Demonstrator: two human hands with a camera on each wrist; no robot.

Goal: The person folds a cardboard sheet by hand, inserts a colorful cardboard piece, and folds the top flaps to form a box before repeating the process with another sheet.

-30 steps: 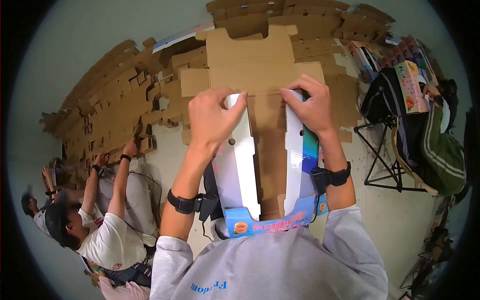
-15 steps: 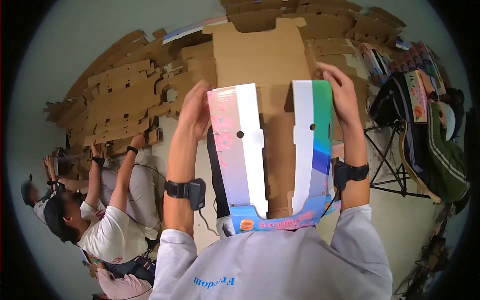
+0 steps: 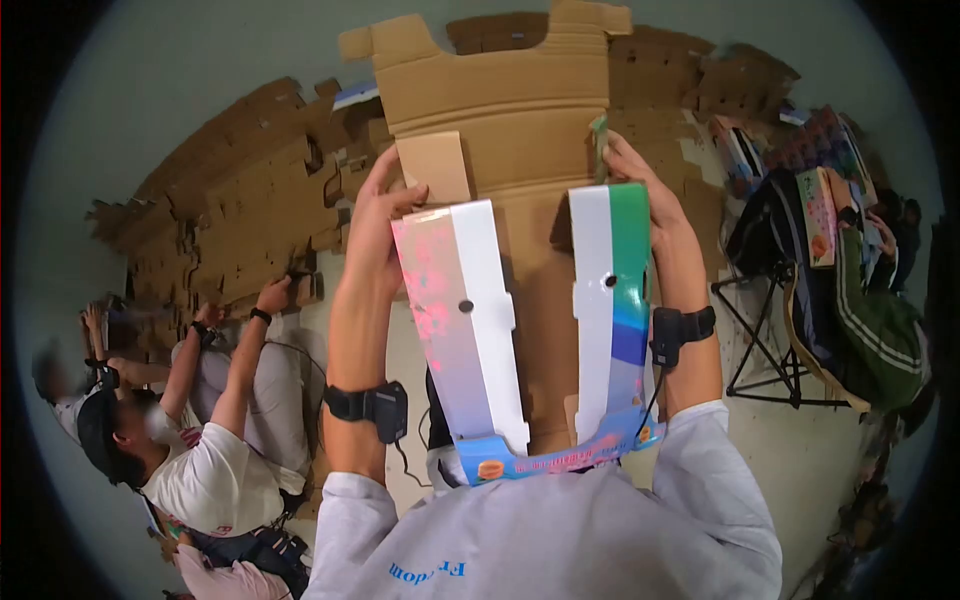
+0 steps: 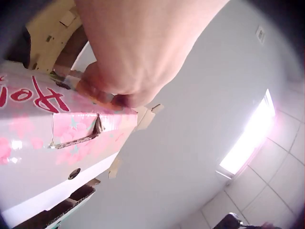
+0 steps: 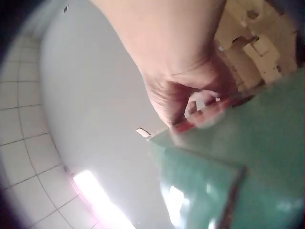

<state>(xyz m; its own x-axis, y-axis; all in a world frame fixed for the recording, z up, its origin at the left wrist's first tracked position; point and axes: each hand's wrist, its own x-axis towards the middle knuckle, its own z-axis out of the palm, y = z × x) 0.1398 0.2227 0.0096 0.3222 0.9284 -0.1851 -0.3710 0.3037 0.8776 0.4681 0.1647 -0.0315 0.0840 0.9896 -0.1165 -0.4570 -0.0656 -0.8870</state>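
A partly folded cardboard box (image 3: 430,300) lies against the person's front, its brown inside facing up and its long back panel (image 3: 500,100) extending away. Its left wall is pink and white, its right wall (image 3: 630,270) green, blue and white. The left hand (image 3: 375,225) grips the far left corner beside a small tan flap (image 3: 440,165). At the far right corner, the right hand (image 3: 665,205) holds the box by a narrow upright flap (image 3: 600,150). Curled fingers of the right hand (image 5: 190,86) meet the green wall in the right wrist view, which is blurred; its thumb tip is unclear.
Flattened brown cardboard sheets (image 3: 240,190) cover the area beyond and to the left. Another person (image 3: 220,460) sits at the left. At the right are a folding stool (image 3: 765,340), printed boxes (image 3: 820,150) and a person in green trousers (image 3: 880,320).
Both hands first left the inner wall tops for the outer sides, then took hold at the far corners. The tan left flap has swung inward, and the back panel has tilted up nearer the camera.
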